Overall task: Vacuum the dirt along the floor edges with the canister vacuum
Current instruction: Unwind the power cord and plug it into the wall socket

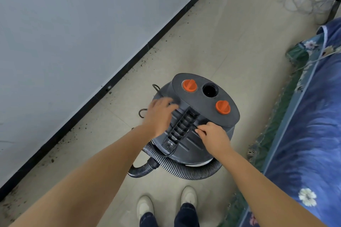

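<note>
While we stood over the round dark grey plastic canister vacuum [195, 116], it sat on the pale tiled floor [230, 42] just ahead of our pale shoes [145, 206], between the white wall [73, 24] and a bed with a blue flowered cover [313, 116]. Our left hand [158, 116] lay blurred on the lid's left side, fingers spread flat and gripping nothing that we could see. Our right hand [214, 138] was curled beside the ribbed black carry handle [180, 127], its fingertips pinched at the handle's right edge; whether they gripped the handle or a thin black cord there, we could not tell. Two orange plastic knobs [189, 85] flanked a round open port [210, 89] on the raised top panel. A ribbed grey-black hose [184, 169] looped around the canister's near side. Dark crumbs of dirt [140, 61] lay scattered along the black skirting strip [129, 68] at the wall's foot. Tangled thin wires [310, 0] lay at the far corner.
</note>
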